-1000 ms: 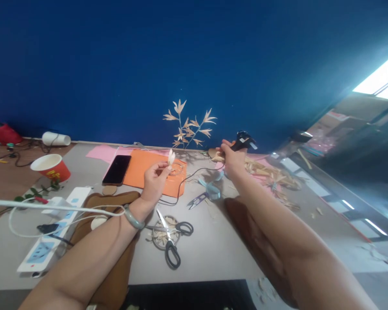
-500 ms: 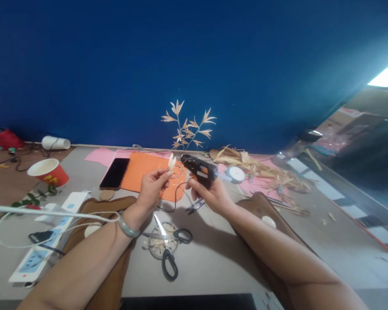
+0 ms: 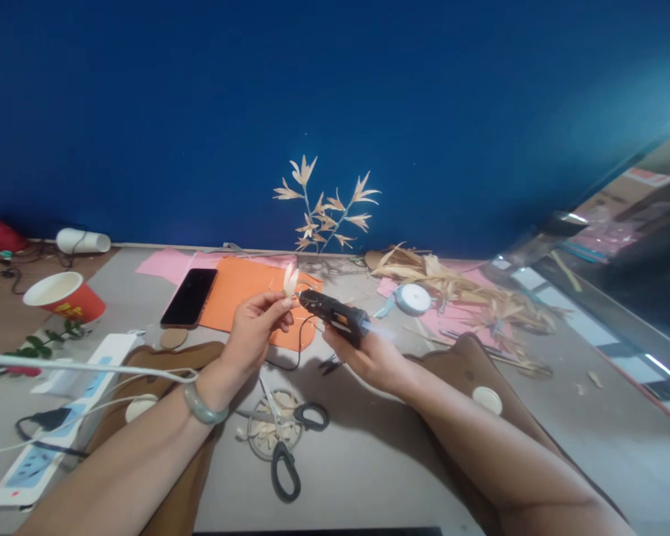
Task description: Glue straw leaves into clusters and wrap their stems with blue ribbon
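Note:
Between thumb and fingers, my left hand pinches a small pale petal piece that looks like dried husk, pointing upward. My right hand is wrapped round a black glue gun, whose nozzle points left and sits right by the base of the petal piece. Whether the nozzle touches it I cannot tell. Below the hands, open scissors with black handles lie over a round dish of pale scraps. Behind, a stem of husk flowers stands upright against the blue wall.
An orange sheet and a phone lie behind my left hand. At left are a red paper cup and a power strip with cables. Dried husks and a ribbon roll lie at right.
The glue gun has moved left and down, bringing its nozzle to the petal piece's base. My left hand still pinches the piece. The view has shifted slightly.

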A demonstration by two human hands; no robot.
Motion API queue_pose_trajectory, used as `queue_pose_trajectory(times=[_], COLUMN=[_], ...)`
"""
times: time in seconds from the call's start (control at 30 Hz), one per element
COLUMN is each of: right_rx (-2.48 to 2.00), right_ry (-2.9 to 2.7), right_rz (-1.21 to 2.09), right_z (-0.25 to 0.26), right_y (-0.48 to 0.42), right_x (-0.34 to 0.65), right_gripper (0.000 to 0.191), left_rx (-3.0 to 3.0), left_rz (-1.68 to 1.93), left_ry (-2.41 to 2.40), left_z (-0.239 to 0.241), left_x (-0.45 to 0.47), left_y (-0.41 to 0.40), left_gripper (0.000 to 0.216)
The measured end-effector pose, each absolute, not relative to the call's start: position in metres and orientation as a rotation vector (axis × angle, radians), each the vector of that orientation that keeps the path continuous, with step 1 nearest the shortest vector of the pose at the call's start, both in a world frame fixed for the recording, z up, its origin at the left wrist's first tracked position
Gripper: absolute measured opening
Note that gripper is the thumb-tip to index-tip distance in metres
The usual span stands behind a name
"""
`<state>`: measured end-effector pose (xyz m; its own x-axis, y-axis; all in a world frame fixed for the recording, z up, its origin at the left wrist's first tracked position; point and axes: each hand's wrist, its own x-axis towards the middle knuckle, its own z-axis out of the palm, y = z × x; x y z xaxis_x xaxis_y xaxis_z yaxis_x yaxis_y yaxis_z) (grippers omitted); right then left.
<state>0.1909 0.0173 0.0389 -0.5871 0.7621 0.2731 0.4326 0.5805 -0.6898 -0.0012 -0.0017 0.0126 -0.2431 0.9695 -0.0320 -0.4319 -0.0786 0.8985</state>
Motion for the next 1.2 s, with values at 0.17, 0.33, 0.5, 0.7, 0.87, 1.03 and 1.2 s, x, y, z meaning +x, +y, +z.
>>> queue_pose_trajectory(times=[0.17, 0.33, 0.5, 0.7, 0.87, 1.03, 1.2], right_rx=[-0.939, -0.912, -0.896, -0.840, -0.840, -0.868, -0.872], right_ry=[-2.297, -2.319, -2.330, -2.328, -2.341, -2.349, -2.351], right_rz=[0.687, 0.656, 0.662, 0.649, 0.661, 0.670, 0.671], right_z=[0.0415, 0.0401, 0.0379, 0.0362, 0.0334, 0.0319, 0.0343], right_y=[0.0176, 0.0191, 0.0205, 0.0212, 0.0227, 0.0228, 0.0211], right_x=[0.1926, 0.1927, 0.1929, 0.1932, 0.1935, 0.1937, 0.1932], right_gripper=[0.022, 0.021, 0.021, 0.015, 0.014, 0.015, 0.014], left_rx=[0.750, 0.742, 0.806, 0.873, 0.902, 0.917, 0.936], left_rz=[1.578, 1.564, 1.597, 1.602, 1.602, 1.615, 1.603], left_ry=[1.004, 1.004, 1.037, 1.095, 1.099, 1.085, 1.100], left_z=[0.0104, 0.0092, 0.0078, 0.0090, 0.0077, 0.0044, 0.0038], left_x=[-0.0018, -0.0020, -0.0017, -0.0008, -0.0007, -0.0017, -0.0028], left_y=[-0.0022, -0.0026, -0.0019, -0.0030, -0.0031, -0.0030, -0.0038], left_gripper=[0.027, 0.027, 0.025, 0.024, 0.023, 0.022, 0.022])
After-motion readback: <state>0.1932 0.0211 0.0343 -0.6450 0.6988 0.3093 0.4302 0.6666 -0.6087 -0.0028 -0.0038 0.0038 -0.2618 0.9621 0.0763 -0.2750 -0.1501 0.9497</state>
